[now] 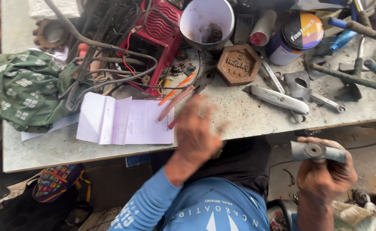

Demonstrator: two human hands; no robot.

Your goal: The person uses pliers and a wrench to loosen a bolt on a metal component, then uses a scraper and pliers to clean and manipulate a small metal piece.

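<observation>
Beside pliers: folded paper, utility knife

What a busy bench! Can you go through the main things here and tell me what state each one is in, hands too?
Left hand: blurred, open, over the pliers.
Right hand: closed on a grey metal part.
Pliers: red-handled, lying on the table.
Paper: unfolded, creased, flat.
Red casing: open, wires spilling out.
White cup: on its side, dirty inside.
Knife: lying flat; blade not visible.
Green cloth: crumpled.
</observation>
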